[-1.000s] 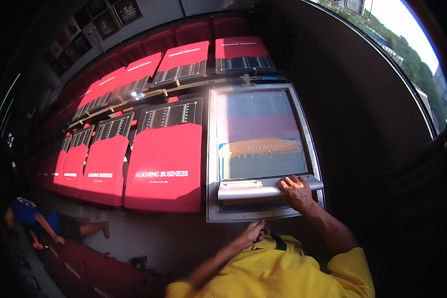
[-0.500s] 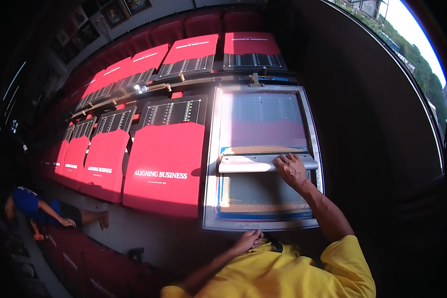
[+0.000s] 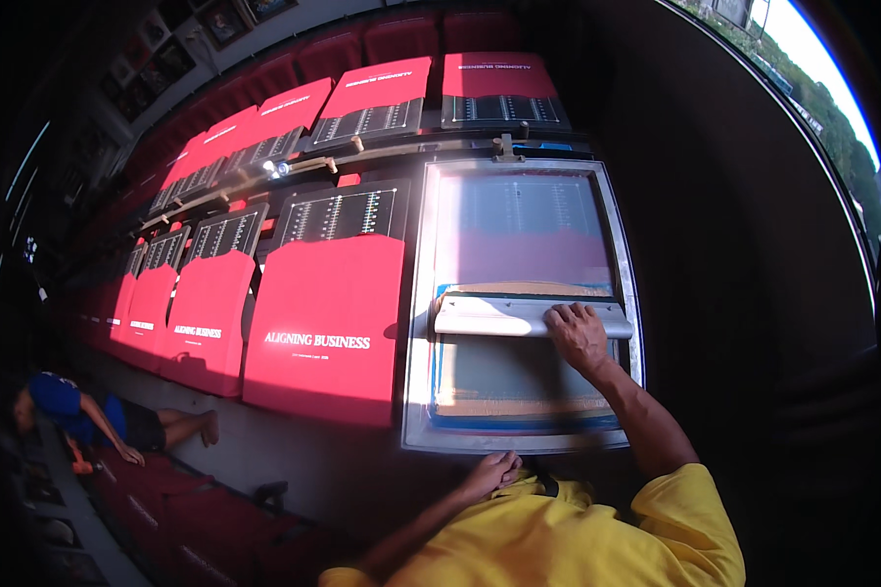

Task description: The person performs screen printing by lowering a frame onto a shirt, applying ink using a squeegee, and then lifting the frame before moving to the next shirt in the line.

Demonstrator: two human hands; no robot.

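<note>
My right hand [image 3: 579,336] is wrapped over the right part of a long pale squeegee [image 3: 499,317], which lies crosswise on a metal-framed printing screen [image 3: 416,391]. Through the mesh above the squeegee, a red fabric panel and a dark board with white scale marks show faintly. Brown and blue tape edges the lower part of the mesh. My left hand [image 3: 491,474] is curled closed at my waist, just below the frame's near edge; whatever its fingers may hold is hidden. Left of the frame lies a red fabric piece [image 3: 323,303] with white lettering on a dark board.
More red fabric pieces [image 3: 206,293] on boards run off to the left, and another row [image 3: 489,73] lies beyond a rail [image 3: 392,157] with pegs. A co-worker in blue [image 3: 69,406] bends at the lower left, beside dark red pieces [image 3: 157,509]. A dark wall stands at right.
The whole view has shifted slightly. My right hand and the squeegee have barely moved on the screen, and my left hand stays at my waist. The co-worker's arm has moved a little.
</note>
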